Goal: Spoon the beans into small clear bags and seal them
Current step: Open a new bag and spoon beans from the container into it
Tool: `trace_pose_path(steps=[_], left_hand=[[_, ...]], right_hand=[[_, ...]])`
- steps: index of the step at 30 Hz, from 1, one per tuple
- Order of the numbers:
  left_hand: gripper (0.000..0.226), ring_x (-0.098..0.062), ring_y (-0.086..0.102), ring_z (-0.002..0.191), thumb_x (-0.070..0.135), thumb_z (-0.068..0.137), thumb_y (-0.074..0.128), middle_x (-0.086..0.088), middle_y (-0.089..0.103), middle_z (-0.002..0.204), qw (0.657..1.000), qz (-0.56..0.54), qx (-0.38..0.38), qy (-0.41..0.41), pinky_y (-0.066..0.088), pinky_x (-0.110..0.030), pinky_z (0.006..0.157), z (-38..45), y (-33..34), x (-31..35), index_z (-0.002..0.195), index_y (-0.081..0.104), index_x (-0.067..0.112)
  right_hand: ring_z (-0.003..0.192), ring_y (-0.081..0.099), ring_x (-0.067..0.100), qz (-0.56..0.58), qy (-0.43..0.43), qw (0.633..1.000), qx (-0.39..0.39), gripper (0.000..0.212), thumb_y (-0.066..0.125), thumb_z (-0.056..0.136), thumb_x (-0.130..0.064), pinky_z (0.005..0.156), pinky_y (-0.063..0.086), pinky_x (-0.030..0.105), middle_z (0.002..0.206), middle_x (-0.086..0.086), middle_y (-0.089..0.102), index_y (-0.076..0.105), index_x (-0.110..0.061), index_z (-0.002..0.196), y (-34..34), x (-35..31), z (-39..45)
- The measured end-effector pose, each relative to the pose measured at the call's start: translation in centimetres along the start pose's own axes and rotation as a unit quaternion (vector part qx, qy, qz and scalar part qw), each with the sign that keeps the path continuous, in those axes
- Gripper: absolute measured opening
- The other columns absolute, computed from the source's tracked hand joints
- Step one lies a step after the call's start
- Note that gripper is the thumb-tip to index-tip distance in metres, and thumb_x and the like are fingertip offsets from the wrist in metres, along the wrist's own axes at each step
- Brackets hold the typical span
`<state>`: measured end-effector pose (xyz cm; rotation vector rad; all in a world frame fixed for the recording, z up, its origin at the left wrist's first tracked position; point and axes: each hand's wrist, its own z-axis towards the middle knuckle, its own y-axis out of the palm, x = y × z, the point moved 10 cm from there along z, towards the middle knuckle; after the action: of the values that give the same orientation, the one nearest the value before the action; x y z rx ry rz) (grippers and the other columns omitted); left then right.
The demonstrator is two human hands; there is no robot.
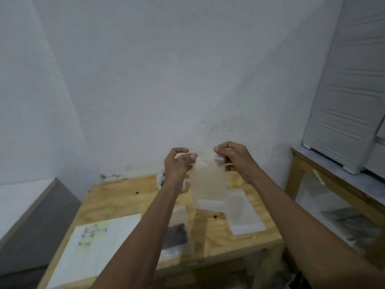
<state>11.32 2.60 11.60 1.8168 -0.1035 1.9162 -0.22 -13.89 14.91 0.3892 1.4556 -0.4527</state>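
A small clear bag [209, 180] hangs in the air above the wooden table [116, 197], blurred and with nothing visible inside. My left hand [177, 163] pinches its top left corner and my right hand [233, 157] pinches its top right corner. Below my left forearm, a clear bag with dark beans [176, 234] lies flat on the table. A stack of clear bags [243, 213] lies on the right side of the table. Two loose beans [137, 192] [215, 216] sit on the wood. No spoon is in view.
A white sheet with a drawing [95, 245] lies at the table's front left. The white wall stands just behind the table. A second wooden table with a white plastic cabinet [350, 122] is at the right. A grey surface [31, 230] borders the left.
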Motion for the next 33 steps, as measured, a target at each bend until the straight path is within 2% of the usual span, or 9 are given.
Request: trace_pose_path(steps=[2, 5, 8, 10, 14, 17, 24, 29, 33], left_hand=[[0.023, -0.016, 0.065, 0.071, -0.007, 0.087, 0.071, -0.009, 0.077, 0.084, 0.998, 0.035, -0.026, 0.041, 0.052, -0.028, 0.068, -0.2, -1.4, 2.3, 0.099, 0.058, 0.008], [0.02, -0.013, 0.066, 0.075, -0.007, 0.086, 0.07, -0.008, 0.075, 0.084, 0.99, 0.105, -0.023, 0.092, 0.05, -0.032, 0.074, -0.5, -3.9, 4.6, 0.094, 0.061, 0.009], [0.021, -0.014, 0.061, 0.095, 0.007, 0.083, 0.077, -0.001, 0.066, 0.102, 0.948, 0.256, 0.066, 0.176, 0.049, -0.032, 0.081, -1.1, -6.5, 6.4, 0.091, 0.063, 0.021], [0.021, -0.013, 0.057, 0.092, 0.02, 0.082, 0.081, 0.0, 0.061, 0.101, 0.922, 0.301, 0.118, 0.212, 0.047, -0.026, 0.078, -2.2, -7.4, 7.5, 0.09, 0.062, 0.024], [0.027, -0.02, 0.063, 0.062, 0.029, 0.081, 0.084, -0.008, 0.069, 0.076, 0.95, 0.255, 0.098, 0.154, 0.049, -0.025, 0.058, -2.1, -8.1, 6.8, 0.087, 0.06, 0.017], [0.025, -0.032, 0.071, 0.066, 0.013, 0.082, 0.081, -0.018, 0.069, 0.08, 0.973, 0.181, 0.108, 0.095, 0.061, -0.034, 0.059, -1.9, -9.2, 5.7, 0.093, 0.06, 0.009], [0.018, -0.032, 0.072, 0.072, -0.003, 0.086, 0.072, -0.024, 0.069, 0.084, 0.997, 0.029, 0.065, 0.015, 0.064, -0.038, 0.069, -2.1, -9.9, 4.0, 0.098, 0.06, 0.004], [0.012, -0.029, 0.071, 0.072, -0.009, 0.089, 0.063, -0.019, 0.069, 0.082, 0.998, 0.037, 0.051, 0.026, 0.063, -0.041, 0.074, -2.1, -10.2, 4.2, 0.093, 0.065, 0.002], [0.019, -0.03, 0.073, 0.072, -0.012, 0.085, 0.058, -0.016, 0.068, 0.079, 0.99, 0.107, 0.081, 0.036, 0.065, -0.046, 0.075, -1.5, -10.6, 3.9, 0.087, 0.073, 0.0]], right_hand=[[0.073, 0.068, 0.019, -0.054, 0.004, 0.997, -0.058, 0.007, 0.074, 0.088, -0.009, 0.056, 0.051, 0.024, 0.085, 0.009, 0.073, 0.071, -0.01, 0.094, 2.7, -1.1, 0.0], [0.075, 0.063, 0.019, -0.138, -0.015, 0.984, -0.112, 0.02, 0.072, 0.082, 0.002, 0.062, 0.047, 0.028, 0.09, 0.02, 0.076, 0.072, -0.009, 0.098, 6.6, -1.9, 0.1], [0.073, 0.067, 0.021, -0.157, -0.031, 0.98, -0.114, 0.023, 0.071, 0.081, 0.006, 0.061, 0.052, 0.03, 0.086, 0.017, 0.077, 0.069, -0.006, 0.101, 9.5, -1.9, 0.4], [0.073, 0.068, 0.025, -0.154, -0.038, 0.982, -0.102, 0.023, 0.071, 0.08, 0.005, 0.058, 0.054, 0.031, 0.085, 0.016, 0.077, 0.067, -0.005, 0.1, 10.9, -1.6, 0.6], [0.074, 0.069, 0.025, -0.139, -0.047, 0.985, -0.095, 0.025, 0.077, 0.076, 0.005, 0.056, 0.054, 0.03, 0.082, 0.016, 0.076, 0.064, -0.005, 0.095, 13.1, -1.0, 0.8], [0.074, 0.069, 0.024, -0.145, -0.051, 0.984, -0.088, 0.025, 0.075, 0.077, 0.008, 0.056, 0.055, 0.03, 0.081, 0.015, 0.076, 0.064, -0.006, 0.095, 13.8, -0.9, 0.6], [0.062, 0.067, 0.017, -0.106, -0.045, 0.988, -0.106, 0.022, 0.082, 0.08, 0.003, 0.056, 0.056, 0.029, 0.073, 0.013, 0.068, 0.063, -0.005, 0.089, 14.6, 0.1, 0.6], [0.063, 0.07, 0.019, -0.052, -0.022, 0.991, -0.124, 0.019, 0.08, 0.085, -0.002, 0.057, 0.058, 0.028, 0.07, 0.01, 0.072, 0.064, -0.003, 0.096, 15.0, 0.1, 0.1], [0.057, 0.066, 0.014, -0.156, -0.088, 0.981, -0.067, 0.015, 0.073, 0.084, 0.007, 0.054, 0.055, 0.026, 0.069, 0.008, 0.068, 0.07, -0.007, 0.089, 14.7, -0.7, 0.4]])
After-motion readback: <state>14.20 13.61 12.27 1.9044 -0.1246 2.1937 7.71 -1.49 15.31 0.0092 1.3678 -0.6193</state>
